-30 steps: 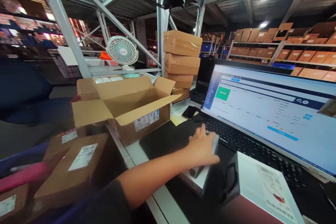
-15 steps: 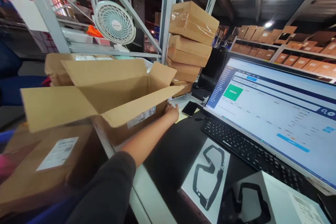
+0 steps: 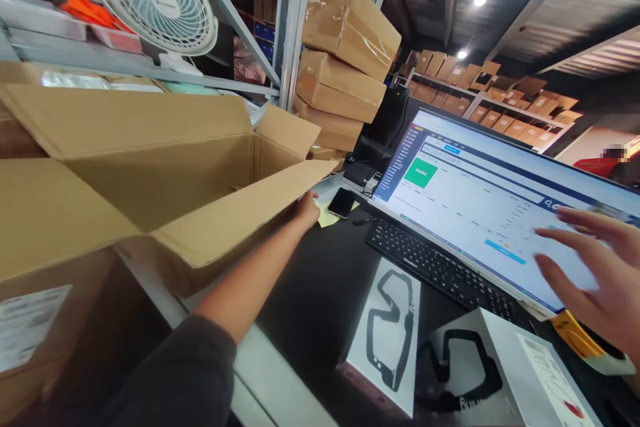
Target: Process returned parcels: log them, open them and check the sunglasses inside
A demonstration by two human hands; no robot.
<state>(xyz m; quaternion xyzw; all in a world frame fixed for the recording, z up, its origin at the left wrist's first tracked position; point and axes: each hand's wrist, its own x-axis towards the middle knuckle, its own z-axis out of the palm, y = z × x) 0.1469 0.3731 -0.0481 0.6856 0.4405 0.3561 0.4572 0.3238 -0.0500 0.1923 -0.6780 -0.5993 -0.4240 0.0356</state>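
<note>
An open cardboard box point(image 3: 200, 167) sits at the left with its flaps spread outward. My left hand point(image 3: 306, 210) reaches along its near side and curls around the far right corner, below a flap; some fingers are hidden. At the right, my right hand point(image 3: 595, 267) hovers in front of the monitor point(image 3: 475, 193), fingers spread and holding nothing. Below that hand lies a yellow and white object point(image 3: 583, 337) of a kind I cannot make out. Two white product boxes, a flat one point(image 3: 385, 333) and a thicker one point(image 3: 505, 367), lie on the black desk.
A black keyboard point(image 3: 435, 267) lies before the monitor. A phone point(image 3: 343, 203) rests on yellow paper point(image 3: 325, 217). Taped cartons point(image 3: 345, 33) are stacked behind the open box, next to a metal rack post point(image 3: 293, 27). A fan point(image 3: 160, 3) stands on the rack. Another labelled carton point(image 3: 50, 320) is at lower left.
My right hand has come into view from the right, open. The view has shifted, so the open box appears larger and further left. My left hand stays at the box's far corner.
</note>
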